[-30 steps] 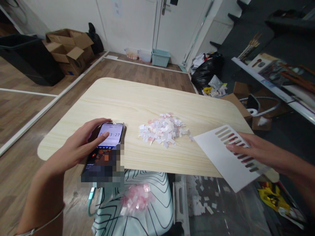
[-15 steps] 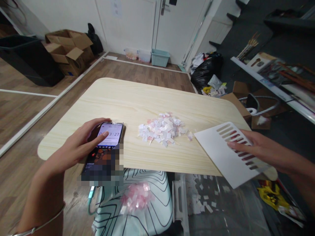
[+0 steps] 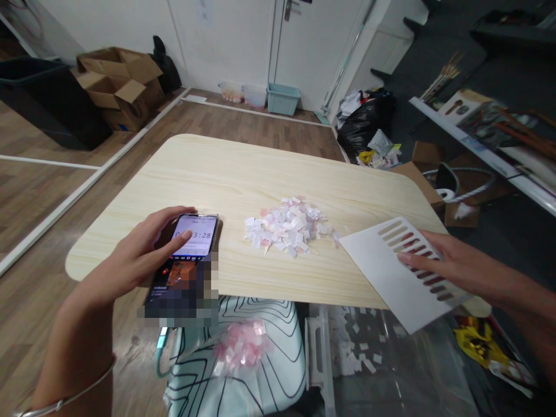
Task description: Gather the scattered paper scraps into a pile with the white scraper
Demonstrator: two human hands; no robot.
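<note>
Phone [image 3: 198, 248] in left hand [image 3: 145, 246], card [image 3: 388, 269] in right hand [image 3: 449, 259], scraps [image 3: 288, 226] between

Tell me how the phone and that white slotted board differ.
The phone shows a lit screen with digits; the white slotted board is plain, with a row of cut-outs. The phone looks narrower, the board broader. The phone is in the left hand, the board in the right hand. Both are flat, with a thumb lying across the face.
</note>
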